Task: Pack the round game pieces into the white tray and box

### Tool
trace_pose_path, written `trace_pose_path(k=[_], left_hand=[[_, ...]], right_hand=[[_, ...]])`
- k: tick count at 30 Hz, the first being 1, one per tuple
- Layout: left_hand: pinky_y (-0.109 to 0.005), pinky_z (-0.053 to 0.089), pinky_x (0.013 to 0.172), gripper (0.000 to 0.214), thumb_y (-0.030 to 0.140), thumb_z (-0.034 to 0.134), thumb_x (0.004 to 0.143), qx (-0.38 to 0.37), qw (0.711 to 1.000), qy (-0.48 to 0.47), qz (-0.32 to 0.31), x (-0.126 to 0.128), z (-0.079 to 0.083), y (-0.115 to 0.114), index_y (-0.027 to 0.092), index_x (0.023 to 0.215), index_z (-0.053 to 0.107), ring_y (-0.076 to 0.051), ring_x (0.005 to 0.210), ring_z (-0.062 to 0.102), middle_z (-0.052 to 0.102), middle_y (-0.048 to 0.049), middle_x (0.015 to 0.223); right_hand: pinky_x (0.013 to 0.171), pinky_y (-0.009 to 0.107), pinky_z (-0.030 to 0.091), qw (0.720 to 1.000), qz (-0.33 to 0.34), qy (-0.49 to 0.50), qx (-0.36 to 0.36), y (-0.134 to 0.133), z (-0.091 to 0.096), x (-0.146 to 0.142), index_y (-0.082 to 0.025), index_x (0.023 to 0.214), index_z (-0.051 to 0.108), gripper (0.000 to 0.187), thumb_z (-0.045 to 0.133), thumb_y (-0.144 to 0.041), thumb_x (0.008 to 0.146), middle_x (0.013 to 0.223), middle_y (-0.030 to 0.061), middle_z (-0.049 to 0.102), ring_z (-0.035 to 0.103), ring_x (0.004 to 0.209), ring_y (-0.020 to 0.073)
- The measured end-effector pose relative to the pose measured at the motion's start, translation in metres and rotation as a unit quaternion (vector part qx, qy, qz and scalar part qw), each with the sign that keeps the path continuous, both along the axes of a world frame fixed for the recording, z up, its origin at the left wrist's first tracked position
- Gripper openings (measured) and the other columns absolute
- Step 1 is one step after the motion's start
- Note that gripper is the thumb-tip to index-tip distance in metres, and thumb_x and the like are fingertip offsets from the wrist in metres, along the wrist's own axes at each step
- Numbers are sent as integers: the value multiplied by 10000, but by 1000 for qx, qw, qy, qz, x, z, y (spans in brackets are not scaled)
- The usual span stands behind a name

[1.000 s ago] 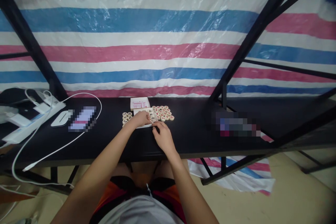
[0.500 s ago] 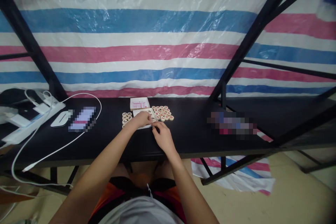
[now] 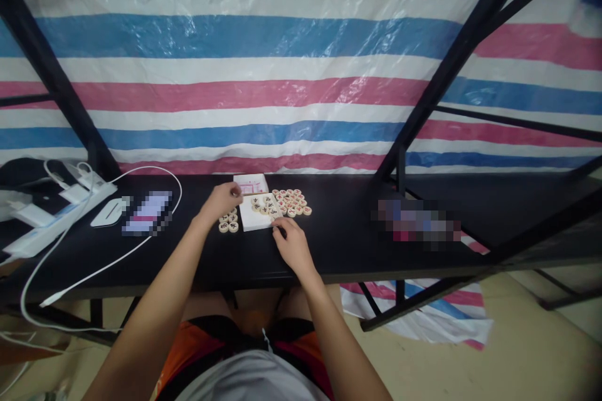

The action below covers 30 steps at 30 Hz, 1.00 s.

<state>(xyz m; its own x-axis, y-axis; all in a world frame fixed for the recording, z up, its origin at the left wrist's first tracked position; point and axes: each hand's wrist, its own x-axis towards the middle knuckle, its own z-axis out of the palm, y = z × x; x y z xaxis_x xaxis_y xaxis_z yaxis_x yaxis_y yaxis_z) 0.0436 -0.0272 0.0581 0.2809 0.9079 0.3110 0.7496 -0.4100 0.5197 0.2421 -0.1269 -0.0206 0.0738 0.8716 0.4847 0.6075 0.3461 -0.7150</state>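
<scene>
My left hand is above a small stack of Chinese chess pieces with black characters, beside the pink-printed box lid. Its fingers are pinched together, and what lies between them is too small to make out. The white box is in front of the lid, holding several loose pieces with dark characters. My right hand grips the box's near right corner between thumb and fingers. Right of the box lies a cluster of pieces with red characters.
On the left of the black table are a blurred phone, a white flat device, a power strip and a white cable. A blurred object lies at the right. Striped plastic sheeting hangs behind.
My left hand has moved left, out of the box to above the black-character pieces, uncovering the box's inside. My right hand stays at the box's corner.
</scene>
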Motion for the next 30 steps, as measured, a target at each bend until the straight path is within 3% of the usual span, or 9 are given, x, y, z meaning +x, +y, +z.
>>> trace_pose_path(k=[4, 7, 10, 16, 30], left_hand=[[-257, 434, 694, 172, 268, 558, 726, 23, 992, -13, 125, -55, -13, 7, 169, 829, 654, -170, 714, 600, 673, -35, 779], [-262, 440, 702, 188, 236, 573, 704, -21, 984, -6, 174, -78, -30, 10, 165, 852, 666, -183, 731, 613, 680, -46, 792], [-267, 448, 728, 200, 228, 582, 698, -50, 986, -5, 161, -84, -44, 11, 165, 863, 677, -194, 776, 627, 692, -59, 834], [-282, 463, 760, 236, 293, 588, 721, -20, 994, -34, 103, -84, -57, 13, 163, 890, 688, -191, 801, 619, 673, -70, 880], [-287, 500, 776, 165, 306, 633, 693, -23, 994, -97, 53, -71, -55, 8, 173, 786, 665, -160, 768, 612, 629, -38, 823]], right_hand=[[874, 352, 463, 1000, -1, 1, -5, 0, 0, 0, -208, 899, 648, 222, 446, -186, 811, 1005, 70, 635, 589, 963, 212], [883, 355, 457, 1000, 1, 0, -1, -1, 1, 0, -205, 893, 649, 222, 443, -186, 812, 997, 71, 641, 592, 959, 212], [865, 350, 465, 1000, 2, 1, 2, -2, 1, 1, -205, 902, 652, 230, 444, -185, 807, 991, 72, 647, 599, 949, 211], [841, 344, 479, 1000, 10, 11, 3, -2, 0, 2, -198, 893, 655, 233, 443, -184, 798, 975, 76, 650, 613, 911, 206], [861, 354, 474, 1000, 13, 20, -4, -1, 1, 1, -199, 896, 653, 225, 450, -189, 800, 986, 71, 649, 605, 938, 208]])
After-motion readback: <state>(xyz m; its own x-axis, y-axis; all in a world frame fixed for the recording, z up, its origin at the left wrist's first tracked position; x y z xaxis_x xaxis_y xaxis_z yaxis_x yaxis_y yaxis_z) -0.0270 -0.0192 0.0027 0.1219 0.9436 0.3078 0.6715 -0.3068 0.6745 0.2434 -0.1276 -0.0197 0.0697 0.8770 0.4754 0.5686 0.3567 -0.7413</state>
